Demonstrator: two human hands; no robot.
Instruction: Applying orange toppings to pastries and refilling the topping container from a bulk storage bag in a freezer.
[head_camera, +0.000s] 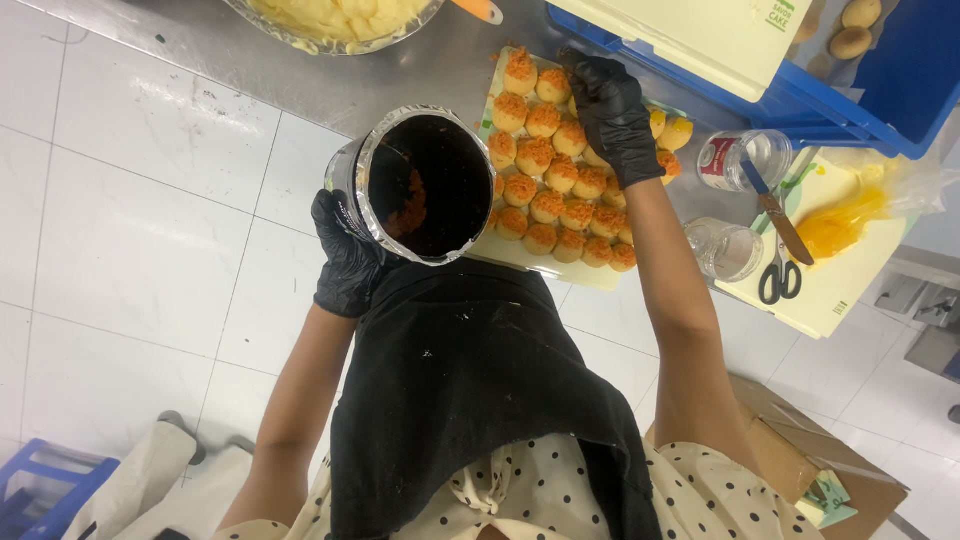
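Observation:
My left hand (345, 260), in a black glove, holds a round metal tin (415, 185) tilted toward me; its dark inside has orange crumbs stuck to the wall. My right hand (612, 115), also gloved black, reaches over a pale board (540, 265) that carries several rows of small round pastries topped with orange crumbs (545, 185). The fingers of that hand are bent down onto the pastries at the board's far right, near a few plain yellow ones (675, 132). Whether they pinch anything is hidden.
A steel table (300, 70) carries a bowl of pale dough (340, 20), a blue crate (850, 90) with a cream lid, two clear jars (735, 160), scissors (780, 275), a knife and an orange piping bag (840, 225). A cardboard box (810, 460) sits on the white tiled floor.

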